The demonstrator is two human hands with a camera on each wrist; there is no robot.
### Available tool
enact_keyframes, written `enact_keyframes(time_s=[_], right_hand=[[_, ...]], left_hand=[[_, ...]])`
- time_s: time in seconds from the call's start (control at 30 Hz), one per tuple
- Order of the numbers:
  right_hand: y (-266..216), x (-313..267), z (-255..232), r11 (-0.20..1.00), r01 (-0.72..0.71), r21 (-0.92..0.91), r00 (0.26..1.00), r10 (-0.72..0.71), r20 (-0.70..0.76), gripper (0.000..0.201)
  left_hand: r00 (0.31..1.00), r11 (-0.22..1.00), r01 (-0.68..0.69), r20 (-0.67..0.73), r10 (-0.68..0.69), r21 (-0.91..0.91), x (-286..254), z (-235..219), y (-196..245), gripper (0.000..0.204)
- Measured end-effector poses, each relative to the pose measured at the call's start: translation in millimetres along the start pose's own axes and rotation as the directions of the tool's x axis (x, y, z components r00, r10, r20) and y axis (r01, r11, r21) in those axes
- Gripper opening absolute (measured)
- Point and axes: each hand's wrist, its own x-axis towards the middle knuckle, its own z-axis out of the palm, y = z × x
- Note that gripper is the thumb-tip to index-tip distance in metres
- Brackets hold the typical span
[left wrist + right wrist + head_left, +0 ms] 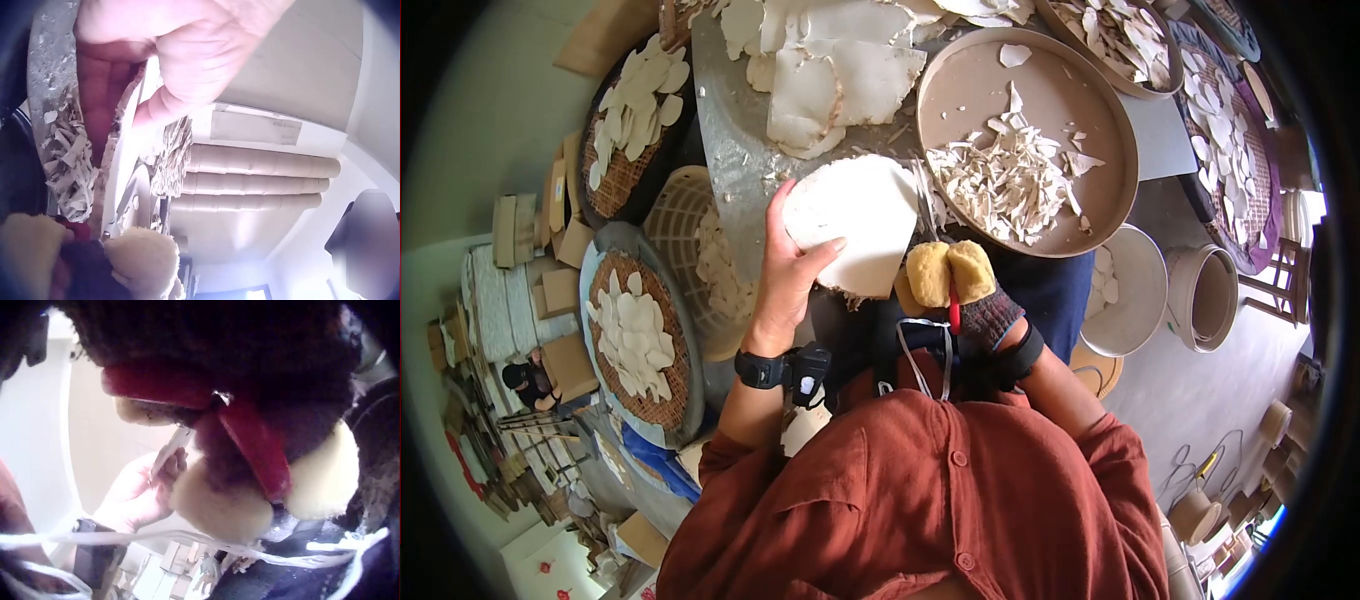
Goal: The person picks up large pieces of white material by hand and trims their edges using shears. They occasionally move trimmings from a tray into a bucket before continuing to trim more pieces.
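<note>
My bare left hand grips a flat white sheet with one curved side and a rough brownish edge, thumb on its upper face and fingers beneath. In the left wrist view the sheet appears nearly edge-on. My right hand wears a dark knitted glove with fuzzy yellow wraps on the fingers. It holds red-handled scissors, whose handles stand spread apart in the right wrist view. Their blades point away from me along the sheet's right edge.
Beyond the scissors stands a round tray with white offcuts. Larger white sheets lie stacked on the metal tabletop. Woven trays of white pieces flank both sides, with a plastic basket at left and a round bin at right.
</note>
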Motion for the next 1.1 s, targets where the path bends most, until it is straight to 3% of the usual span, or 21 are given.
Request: enact_keyframes(time_s=[0.07, 0.17, 0.27, 0.3, 0.37, 0.43, 0.5, 0.53, 0.57, 0.63, 0.67, 0.73, 0.77, 0.83, 0.87, 0.9, 0.93, 1.0, 1.03, 1.07, 1.1], right_hand=[[-3, 4, 0, 1.000, -0.011, -0.005, 1.000, 0.011, -0.001, 0.027], [-14, 6, -5, 0.995, -0.051, 0.083, 0.999, 0.050, 0.017, 0.027], [-11, 7, -8, 0.978, -0.136, 0.156, 0.991, 0.135, 0.022, 0.024], [-10, 7, -9, 0.964, -0.174, 0.202, 0.985, 0.172, 0.026, 0.022], [-19, 8, -11, 0.838, -0.305, 0.453, 0.950, 0.299, 0.087, 0.020], [-35, 9, -14, 0.540, -0.458, 0.707, 0.866, 0.450, 0.217, 0.018], [-23, 7, -12, 0.900, -0.267, 0.345, 0.963, 0.237, 0.127, 0.017], [-24, 9, -11, 0.982, -0.134, 0.132, 0.989, 0.124, 0.080, 0.017], [-26, 8, -15, 0.990, -0.121, 0.077, 0.988, 0.113, 0.102, 0.018], [-33, 10, -17, 0.955, -0.194, 0.226, 0.978, 0.170, 0.121, 0.018], [-36, 10, -16, 0.867, -0.269, 0.419, 0.963, 0.235, 0.133, 0.018], [-28, 10, -18, 0.813, -0.371, 0.449, 0.928, 0.313, 0.200, 0.022], [-20, 12, -23, 0.868, -0.401, 0.292, 0.910, 0.340, 0.239, 0.027], [-18, 13, -25, 0.870, -0.314, 0.381, 0.944, 0.243, 0.224, 0.028], [-21, 15, -27, 0.865, -0.270, 0.424, 0.957, 0.193, 0.215, 0.028], [-21, 18, -25, 0.969, -0.136, 0.206, 0.982, 0.104, 0.157, 0.023], [-22, 18, -24, 0.954, -0.152, 0.259, 0.983, 0.118, 0.142, 0.022], [-25, 17, -21, 0.914, -0.177, 0.364, 0.983, 0.146, 0.113, 0.021], [-50, 20, -18, 0.639, -0.331, 0.694, 0.934, 0.324, 0.146, 0.022], [-64, 21, -15, 0.231, -0.388, 0.892, 0.851, 0.461, 0.251, 0.023], [-52, 21, -15, 0.497, -0.387, 0.777, 0.900, 0.386, 0.202, 0.024]], left_hand=[[0.998, 1.000, 0.013, 0.053, -0.014, 0.021, 1, -4, -1, 0.082], [0.999, 0.998, 0.030, -0.009, -0.030, -0.052, 2, -6, -5, 0.081], [0.963, 0.988, 0.089, -0.241, -0.119, -0.129, -9, 5, -11, 0.080], [0.980, 0.991, 0.000, -0.199, -0.026, -0.131, -13, 11, -17, 0.076], [0.968, 0.991, -0.127, -0.224, 0.114, -0.045, -17, 22, -28, 0.073], [0.939, 0.978, -0.207, -0.279, 0.201, 0.007, -11, 20, -32, 0.070], [0.924, 0.974, -0.223, -0.325, 0.202, -0.027, -4, 15, -36, 0.066], [0.929, 0.980, -0.192, -0.330, 0.167, -0.045, -5, 17, -31, 0.065], [0.934, 0.985, -0.162, -0.332, 0.132, -0.064, -6, 21, -24, 0.064], [0.945, 0.989, -0.129, -0.312, 0.103, -0.065, -5, 23, -19, 0.062], [0.950, 0.991, -0.128, -0.292, 0.109, -0.046, -4, 21, -18, 0.061], [0.973, 0.995, -0.099, -0.210, 0.093, -0.018, -1, 16, -14, 0.060], [0.986, 0.997, -0.071, -0.149, 0.069, -0.006, 0, 12, -10, 0.059], [0.996, 0.994, -0.067, -0.054, 0.071, 0.083, 5, 2, -9, 0.058], [0.995, 0.996, -0.068, -0.074, 0.072, 0.050, 4, 0, -11, 0.057], [0.993, 0.997, -0.073, -0.091, 0.074, 0.018, 4, 0, -10, 0.056], [0.991, 0.997, -0.077, -0.109, 0.075, -0.015, 4, 1, -9, 0.056], [0.926, 0.984, -0.174, -0.344, 0.153, -0.033, 7, 8, -20, 0.054], [0.870, 0.974, -0.224, -0.458, 0.185, -0.033, 8, 14, -26, 0.054], [0.858, 0.968, -0.247, -0.474, 0.197, -0.044, 7, 22, -29, 0.054], [0.846, 0.962, -0.269, -0.491, 0.208, -0.054, 6, 31, -32, 0.054]])
